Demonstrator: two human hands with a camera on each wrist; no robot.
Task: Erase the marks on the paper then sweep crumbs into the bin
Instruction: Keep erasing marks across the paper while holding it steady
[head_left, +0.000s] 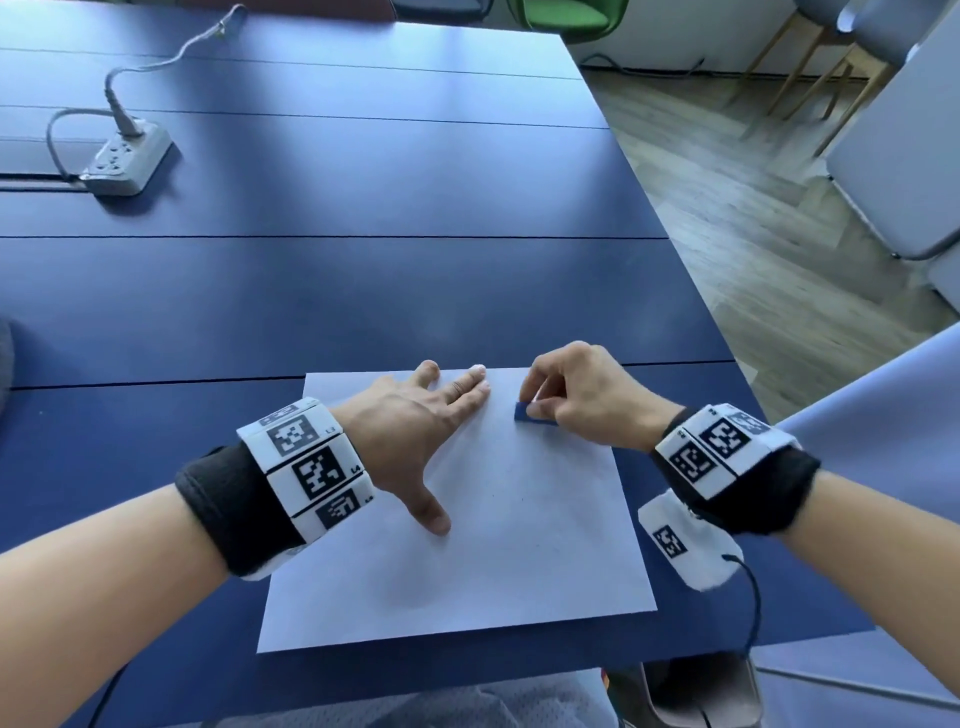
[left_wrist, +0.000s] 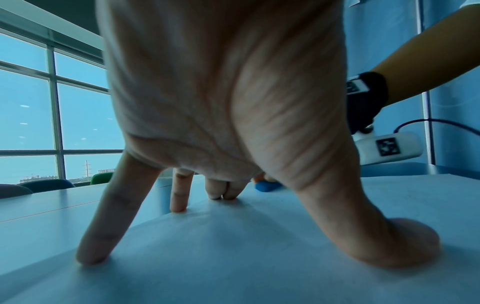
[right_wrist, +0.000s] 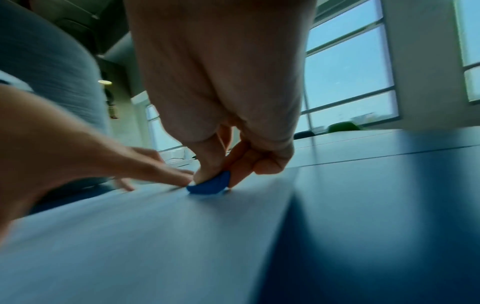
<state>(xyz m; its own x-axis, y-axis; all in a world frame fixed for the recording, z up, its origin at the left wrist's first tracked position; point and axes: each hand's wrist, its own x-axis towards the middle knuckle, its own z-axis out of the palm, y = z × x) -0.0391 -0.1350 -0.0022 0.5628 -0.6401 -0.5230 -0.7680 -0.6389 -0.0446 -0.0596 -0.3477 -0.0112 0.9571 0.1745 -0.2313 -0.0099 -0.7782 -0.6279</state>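
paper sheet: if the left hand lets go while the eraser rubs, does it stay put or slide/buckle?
Likely slides: the paper is one thin loose sheet on a smooth blue table. Likely floppy too; the left hand presses it with spread fingers. The eraser, pinched by the right hand, works near the far edge, where buckling seems likeliest.

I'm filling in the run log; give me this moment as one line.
phase: erasing | left hand: flat, pressing paper | right hand: pinches blue eraser on paper's far right | bin: unseen

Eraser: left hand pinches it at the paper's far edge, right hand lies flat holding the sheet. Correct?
Hands swapped. In the head view the right hand pinches the blue eraser near the paper's far edge; the left hand lies flat holding the sheet.
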